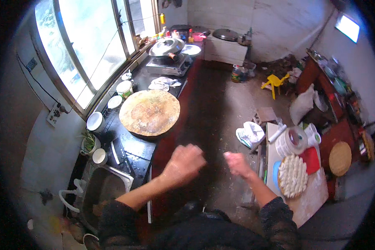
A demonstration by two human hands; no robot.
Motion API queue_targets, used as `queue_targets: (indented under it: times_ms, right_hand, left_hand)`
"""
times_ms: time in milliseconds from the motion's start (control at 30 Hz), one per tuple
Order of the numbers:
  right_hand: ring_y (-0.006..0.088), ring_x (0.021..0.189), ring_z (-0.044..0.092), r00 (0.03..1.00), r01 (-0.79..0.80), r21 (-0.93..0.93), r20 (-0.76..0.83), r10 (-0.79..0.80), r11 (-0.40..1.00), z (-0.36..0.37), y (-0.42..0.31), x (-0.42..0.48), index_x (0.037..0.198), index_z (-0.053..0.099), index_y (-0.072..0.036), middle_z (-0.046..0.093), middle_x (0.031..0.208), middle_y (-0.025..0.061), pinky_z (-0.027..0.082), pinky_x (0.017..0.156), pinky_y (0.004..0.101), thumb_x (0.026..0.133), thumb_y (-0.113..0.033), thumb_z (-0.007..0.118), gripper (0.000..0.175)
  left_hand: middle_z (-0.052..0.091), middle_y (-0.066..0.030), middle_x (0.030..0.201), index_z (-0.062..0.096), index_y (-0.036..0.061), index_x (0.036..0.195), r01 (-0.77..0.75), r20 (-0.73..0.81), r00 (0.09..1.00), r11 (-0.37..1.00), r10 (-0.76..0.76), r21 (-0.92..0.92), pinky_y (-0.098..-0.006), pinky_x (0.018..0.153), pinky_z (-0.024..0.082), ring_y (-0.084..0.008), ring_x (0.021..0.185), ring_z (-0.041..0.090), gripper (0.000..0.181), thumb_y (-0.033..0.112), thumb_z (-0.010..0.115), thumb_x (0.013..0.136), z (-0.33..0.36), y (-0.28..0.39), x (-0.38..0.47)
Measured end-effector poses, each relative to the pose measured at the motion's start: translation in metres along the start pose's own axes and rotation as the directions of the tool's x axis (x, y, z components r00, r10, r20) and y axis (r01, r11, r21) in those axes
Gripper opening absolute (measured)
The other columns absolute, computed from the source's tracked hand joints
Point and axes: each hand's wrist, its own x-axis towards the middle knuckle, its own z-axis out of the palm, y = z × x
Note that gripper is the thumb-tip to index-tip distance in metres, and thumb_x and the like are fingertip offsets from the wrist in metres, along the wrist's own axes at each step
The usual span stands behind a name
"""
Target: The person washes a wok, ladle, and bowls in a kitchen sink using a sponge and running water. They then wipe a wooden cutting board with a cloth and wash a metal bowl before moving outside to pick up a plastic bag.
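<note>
My left hand (187, 161) is in mid-air beside the dark counter, its fingers curled into a fist with nothing visible in it. Across from it, my right hand (238, 164) hangs over the floor, fingers curled in and somewhat blurred; no object shows in it. Nearest to my left hand on the counter lies a large round tan board or lid (150, 112), worn and stained. To the right of my right hand, a round tray of pale dumplings (292, 176) in close rows rests on a floured work board (312, 193).
A sink (104, 187) with a white faucet (69, 200) is at lower left. Farther along the counter, a lidded pan (167, 47) sits on a portable stove (169, 65). A yellow stool (275, 82) and an oil bottle (236, 73) stand on the floor. Plastic tubs (290, 140) crowd the right table.
</note>
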Motion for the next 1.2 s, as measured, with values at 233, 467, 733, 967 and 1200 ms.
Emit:
queue_targets:
  times_ms: [233,467,733,967,1200]
  right_hand:
    - [0.0103,0.034,0.038,0.845,-0.53,0.716,0.404,0.349,0.453,-0.001,-0.011,0.131,0.079,0.05,-0.015,0.047,0.054,0.0007,0.029,0.03,0.0243,0.097,-0.044,0.043,0.035]
    - [0.0155,0.071,0.059,0.968,0.179,0.299,-0.222,-0.114,0.937,-0.028,0.052,0.268,0.085,0.059,-0.007,0.059,0.079,0.0028,0.047,0.061,0.0286,0.094,-0.034,0.044,0.032]
    - [0.0366,0.114,0.052,0.821,0.556,-0.509,0.458,-0.341,0.657,-0.085,0.126,0.386,0.117,0.058,-0.006,0.054,0.121,0.0173,0.041,0.096,0.0446,0.083,-0.012,0.057,0.034]
    - [0.0391,0.133,0.035,0.754,0.292,-0.594,0.625,0.201,0.75,-0.137,0.186,0.461,0.137,0.038,-0.01,0.02,0.152,0.0177,0.039,0.105,0.0482,0.085,-0.017,0.064,0.059]
    - [0.0373,0.133,0.036,0.678,0.288,-0.622,0.67,0.304,0.728,-0.182,0.213,0.6,0.133,0.044,-0.008,0.028,0.149,0.0181,0.036,0.108,0.044,0.086,-0.02,0.063,0.052]
  left_hand:
    - [0.061,-0.014,0.114,0.05,-0.0009,0.127,0.317,0.457,0.789,-0.364,-0.411,-0.876,-0.0325,0.084,0.049,-0.0178,0.097,0.059,0.057,0.041,0.063,0.09,0.104,-0.078,0.14]
    - [0.061,-0.0047,0.067,0.059,0.0014,0.069,0.236,0.24,0.397,-0.154,-0.886,-0.959,-0.0303,0.057,0.046,-0.0128,0.062,0.057,0.028,0.021,0.055,0.089,0.144,-0.143,0.28]
    - [0.064,-0.015,0.063,0.062,-0.0006,0.072,0.676,0.103,0.155,0.029,-0.982,-0.736,-0.0451,0.069,0.05,-0.0338,0.065,0.065,0.047,0.032,0.039,0.097,0.206,-0.269,0.345]
    - [0.009,-0.0219,0.154,0.027,0.011,0.145,0.968,0.246,0.132,0.071,-0.96,-0.243,-0.0481,0.107,0.034,-0.0467,0.136,0.024,0.098,0.043,0.079,0.069,0.267,-0.455,0.279]
    - [0.048,-0.0256,0.133,0.036,0.0132,0.142,0.981,-0.049,-0.093,-0.083,-0.994,-0.174,-0.0441,0.101,0.041,-0.0387,0.122,0.049,0.098,0.047,0.081,0.062,0.319,-0.639,0.187]
